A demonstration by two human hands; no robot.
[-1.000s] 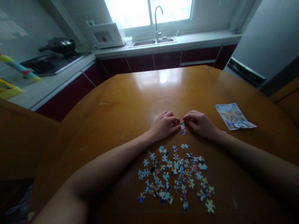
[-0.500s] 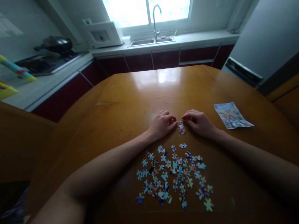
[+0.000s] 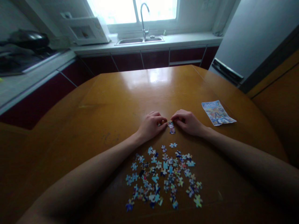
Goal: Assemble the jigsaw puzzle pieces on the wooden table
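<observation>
A small strip of joined jigsaw puzzle pieces (image 3: 172, 128) lies on the wooden table between my two hands. My left hand (image 3: 153, 125) is closed, thumb and index fingertip at the strip's upper left edge. From the other side my right hand (image 3: 187, 122) pinches at its top right corner, the fingers curled. The fingertips partly cover the strip's far end. Nearer to me spreads a scatter of loose jigsaw pieces (image 3: 165, 165), mostly blue, white and purple. One loose piece (image 3: 173, 145) sits apart, just below the strip.
A creased picture sheet (image 3: 218, 113) lies on the table (image 3: 149, 93) to the right of my right hand. Beyond the table are a counter with a sink (image 3: 140, 40), a white microwave (image 3: 87, 31), a stove with a dark pan (image 3: 29, 39) and a grey refrigerator (image 3: 254, 37).
The view has turned slightly right, so everything sits further left in the picture. Both hands remain at the strip with nearly the same grip; the loose pieces look unmoved.
</observation>
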